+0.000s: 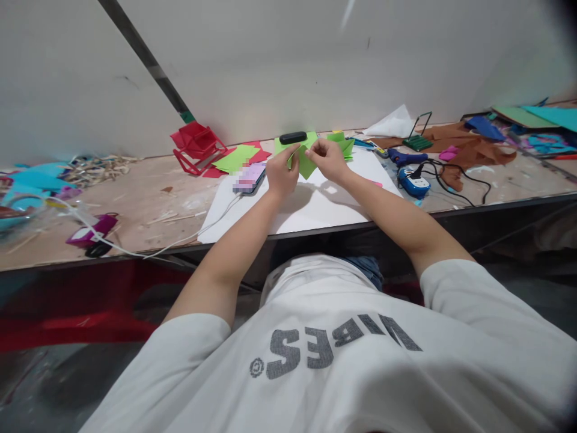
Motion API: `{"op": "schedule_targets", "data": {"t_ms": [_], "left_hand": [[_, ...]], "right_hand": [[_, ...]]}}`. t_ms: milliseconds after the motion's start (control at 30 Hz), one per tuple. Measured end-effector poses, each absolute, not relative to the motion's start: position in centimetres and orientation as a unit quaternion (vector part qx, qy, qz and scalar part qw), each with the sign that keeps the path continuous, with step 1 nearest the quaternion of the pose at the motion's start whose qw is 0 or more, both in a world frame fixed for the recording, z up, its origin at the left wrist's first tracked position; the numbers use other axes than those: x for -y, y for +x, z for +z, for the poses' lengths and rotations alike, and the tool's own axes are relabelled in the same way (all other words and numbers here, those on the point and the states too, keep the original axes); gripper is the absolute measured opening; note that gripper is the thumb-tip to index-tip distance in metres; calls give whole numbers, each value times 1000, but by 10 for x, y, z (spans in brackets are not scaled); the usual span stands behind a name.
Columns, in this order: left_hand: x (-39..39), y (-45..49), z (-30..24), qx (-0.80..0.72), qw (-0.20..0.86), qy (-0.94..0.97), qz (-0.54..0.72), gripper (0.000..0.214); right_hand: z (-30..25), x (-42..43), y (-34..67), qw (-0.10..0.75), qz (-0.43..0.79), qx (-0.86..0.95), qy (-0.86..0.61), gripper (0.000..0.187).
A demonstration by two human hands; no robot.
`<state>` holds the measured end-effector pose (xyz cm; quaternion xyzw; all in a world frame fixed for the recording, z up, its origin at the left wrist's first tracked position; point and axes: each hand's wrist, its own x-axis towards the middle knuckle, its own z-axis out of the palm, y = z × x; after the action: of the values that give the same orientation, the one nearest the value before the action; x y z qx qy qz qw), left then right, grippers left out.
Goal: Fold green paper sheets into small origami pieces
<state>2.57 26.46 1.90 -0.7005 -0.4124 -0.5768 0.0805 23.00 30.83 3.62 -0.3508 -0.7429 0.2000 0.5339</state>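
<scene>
Between my two hands is a small piece of green paper [306, 167], held over a white sheet [311, 210]. My left hand [283, 170] pinches its left side, and my right hand [328, 159] pinches its upper right edge. Folded green paper [346, 147] lies just behind my right hand. Beyond the hands, a black oblong case [293, 138] rests on more green paper. A phone [253, 178] with a white cable lies left of my left hand.
A red folded chair-like model [197, 147] stands at the back left. On the right are a blue glue gun [407, 157], a blue power socket [413, 182] with black cord, and brown scraps [478, 151]. A purple object [94, 231] sits near the left front edge, with wooden sticks [101, 170] behind.
</scene>
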Motion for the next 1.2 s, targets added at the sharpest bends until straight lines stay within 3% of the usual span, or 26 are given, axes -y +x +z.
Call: {"op": "schedule_targets", "data": {"t_ms": [233, 633, 900, 1100, 1200], "left_hand": [[-279, 21, 9, 377, 43, -721, -580, 82], [-266, 28, 18, 326, 14, -741, -587, 94], [-263, 32, 18, 309, -52, -735, -601, 92], [-268, 26, 9, 278, -67, -756, -588, 102], [-271, 25, 10, 245, -43, -762, -598, 90]], "right_hand": [[37, -295, 231, 525, 280, 763, -254, 80], [45, -287, 229, 547, 365, 718, -228, 96], [42, -296, 231, 553, 327, 717, -271, 84], [39, -302, 232, 535, 321, 732, -274, 93], [40, -306, 232, 545, 309, 739, -247, 99]]}}
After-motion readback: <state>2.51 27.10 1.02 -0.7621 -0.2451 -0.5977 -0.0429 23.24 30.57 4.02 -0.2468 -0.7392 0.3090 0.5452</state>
